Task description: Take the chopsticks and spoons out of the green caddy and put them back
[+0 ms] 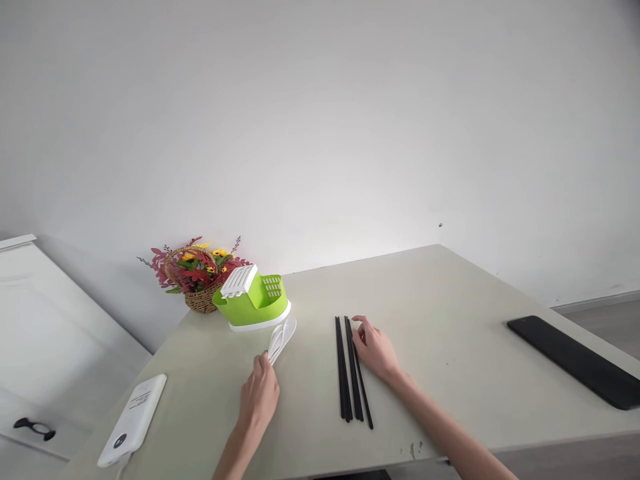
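A bundle of white spoons (282, 336) is gripped by its handles in my left hand (259, 393), with the bowls pointing up and to the right. Several black chopsticks (349, 370) lie side by side on the table. Against their right side rests my right hand (376, 348), its fingers loosely bent and apart, the fingertips at the rightmost chopsticks. Behind the spoons stands a green cutlery holder (245, 310) with a white slatted top and a white base; the spoon bowls come close to its front edge.
A wicker basket of red and yellow flowers (201, 300) stands behind the holder. On the left lies a white power bank (134, 420) with a cable. A long black flat case (575, 360) lies at the right edge of the pale table (425, 293). A white cabinet (60, 347) stands left.
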Tool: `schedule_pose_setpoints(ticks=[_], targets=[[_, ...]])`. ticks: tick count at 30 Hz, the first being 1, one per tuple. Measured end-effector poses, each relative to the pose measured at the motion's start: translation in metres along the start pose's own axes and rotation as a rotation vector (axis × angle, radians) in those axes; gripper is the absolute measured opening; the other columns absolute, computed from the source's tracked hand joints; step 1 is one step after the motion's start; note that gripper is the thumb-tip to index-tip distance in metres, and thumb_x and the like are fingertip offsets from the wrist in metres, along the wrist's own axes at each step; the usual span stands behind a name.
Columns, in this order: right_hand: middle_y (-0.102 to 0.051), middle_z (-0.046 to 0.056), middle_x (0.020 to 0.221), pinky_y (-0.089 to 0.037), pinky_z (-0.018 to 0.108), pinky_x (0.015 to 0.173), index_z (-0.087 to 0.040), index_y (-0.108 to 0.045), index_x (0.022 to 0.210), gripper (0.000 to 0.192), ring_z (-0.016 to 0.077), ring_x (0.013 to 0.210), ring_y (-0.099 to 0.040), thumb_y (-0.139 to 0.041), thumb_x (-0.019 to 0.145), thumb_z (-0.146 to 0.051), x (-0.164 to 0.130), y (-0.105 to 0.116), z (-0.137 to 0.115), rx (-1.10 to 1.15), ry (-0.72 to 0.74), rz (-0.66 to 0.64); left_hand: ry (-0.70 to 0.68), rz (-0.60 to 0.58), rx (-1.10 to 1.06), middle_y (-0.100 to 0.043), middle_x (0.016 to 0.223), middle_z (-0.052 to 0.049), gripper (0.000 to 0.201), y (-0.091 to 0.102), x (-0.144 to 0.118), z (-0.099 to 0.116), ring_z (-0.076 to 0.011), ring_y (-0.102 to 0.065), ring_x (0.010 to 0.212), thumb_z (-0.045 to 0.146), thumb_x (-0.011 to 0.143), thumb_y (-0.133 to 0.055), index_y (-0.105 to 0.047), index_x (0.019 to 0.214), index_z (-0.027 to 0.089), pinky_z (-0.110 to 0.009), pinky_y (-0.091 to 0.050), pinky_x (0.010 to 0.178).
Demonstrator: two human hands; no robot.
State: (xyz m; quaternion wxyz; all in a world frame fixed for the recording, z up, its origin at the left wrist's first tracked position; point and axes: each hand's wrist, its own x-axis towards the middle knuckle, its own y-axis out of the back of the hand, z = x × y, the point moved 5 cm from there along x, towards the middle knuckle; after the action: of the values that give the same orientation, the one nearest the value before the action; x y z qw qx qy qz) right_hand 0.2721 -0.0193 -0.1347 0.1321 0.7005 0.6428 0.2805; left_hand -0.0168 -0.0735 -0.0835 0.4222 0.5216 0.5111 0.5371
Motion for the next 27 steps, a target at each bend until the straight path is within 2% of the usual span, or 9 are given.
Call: schedule_pose_setpoints(ticks=[4,8,11,13,16,18,21,24,27], targets=[[-0.068,0.001,0.089,-0.048,0.031,0.071,-0.027,-0.054,0.123,0.034,0.0191,0.074,-0.064,-0.036,0.101,-0.045,-0.007,0.01,-0.019,0.12,0.026,-0.016,-0.092,0.061,-0.268,-0.063,0.105,-0.012,0.034,0.007,-0.001,0.033,-0.0233,-0.07,0.09,0.014,0.101,-0.028,-0.05,0.127,0.016,-0.032,-0.052,0.071],[-0.07,0.002,0.099,-0.051,0.029,0.063,-0.025,-0.052,0.131,0.052,0.0161,0.065,-0.066,-0.038,0.099,-0.064,-0.008,0.017,-0.054,0.311,0.056,-0.103,-0.26,0.11,-0.52,-0.064,0.103,-0.012,0.032,0.019,-0.01,0.08,-0.0246,-0.069,0.094,0.017,0.1,-0.029,-0.05,0.124,0.017,-0.035,-0.054,0.077],[-0.067,0.0,0.074,-0.047,0.028,0.058,-0.021,-0.062,0.1,0.056,0.017,0.058,-0.062,-0.035,0.097,-0.07,-0.005,0.02,-0.073,0.442,0.008,-0.113,-0.373,0.063,-0.735,-0.064,0.104,-0.012,0.032,0.03,-0.022,0.111,-0.0248,-0.068,0.095,0.023,0.1,-0.03,-0.052,0.124,0.019,-0.038,-0.053,0.082],[-0.058,-0.001,0.057,-0.044,0.029,0.058,-0.023,-0.056,0.072,0.06,0.0171,0.054,-0.058,-0.031,0.098,-0.071,-0.003,0.021,-0.078,0.455,-0.021,-0.093,-0.392,0.01,-0.878,-0.065,0.106,-0.012,0.03,0.037,-0.028,0.124,-0.0242,-0.066,0.098,0.028,0.102,-0.031,-0.054,0.12,0.021,-0.038,-0.052,0.088],[-0.055,0.0,0.052,-0.043,0.029,0.058,-0.024,-0.045,0.057,0.065,0.0163,0.052,-0.056,-0.027,0.099,-0.07,-0.003,0.019,-0.076,0.484,-0.061,-0.081,-0.334,-0.086,-1.033,-0.064,0.098,-0.008,0.027,0.038,-0.032,0.131,-0.0217,-0.063,0.093,0.037,0.102,-0.037,-0.058,0.11,0.022,-0.035,-0.051,0.087],[-0.053,0.0,0.051,-0.042,0.029,0.057,-0.025,-0.043,0.056,0.065,0.0163,0.052,-0.055,-0.026,0.099,-0.071,-0.004,0.015,-0.072,0.507,-0.081,-0.088,-0.257,-0.175,-1.116,-0.059,0.083,-0.002,0.03,0.033,-0.033,0.133,-0.0174,-0.058,0.075,0.046,0.1,-0.042,-0.058,0.107,0.021,-0.03,-0.049,0.074],[-0.051,-0.002,0.054,-0.039,0.029,0.055,-0.024,-0.049,0.067,0.061,0.0167,0.054,-0.052,-0.027,0.098,-0.072,-0.005,0.012,-0.064,0.53,-0.096,-0.088,-0.128,-0.359,-1.257,-0.042,0.064,0.007,0.044,0.022,-0.033,0.136,-0.0109,-0.04,0.053,0.06,0.094,-0.05,-0.058,0.111,0.021,-0.023,-0.036,0.052],[-0.056,-0.002,0.065,-0.04,0.03,0.06,-0.023,-0.055,0.084,0.055,0.0179,0.062,-0.054,-0.034,0.097,-0.072,-0.006,0.012,-0.055,0.546,-0.094,-0.073,-0.071,-0.495,-1.354,-0.033,0.061,0.01,0.054,0.017,-0.033,0.143,-0.0084,-0.031,0.048,0.07,0.088,-0.053,-0.057,0.111,0.021,-0.02,-0.028,0.046],[-0.063,0.001,0.079,-0.045,0.031,0.07,-0.023,-0.058,0.098,0.051,0.0198,0.074,-0.059,-0.039,0.096,-0.07,-0.005,0.012,-0.048,0.58,-0.076,-0.064,-0.082,-0.517,-1.415,-0.036,0.067,0.009,0.054,0.02,-0.031,0.148,-0.0075,-0.032,0.051,0.073,0.086,-0.055,-0.056,0.103,0.022,-0.02,-0.03,0.047]])
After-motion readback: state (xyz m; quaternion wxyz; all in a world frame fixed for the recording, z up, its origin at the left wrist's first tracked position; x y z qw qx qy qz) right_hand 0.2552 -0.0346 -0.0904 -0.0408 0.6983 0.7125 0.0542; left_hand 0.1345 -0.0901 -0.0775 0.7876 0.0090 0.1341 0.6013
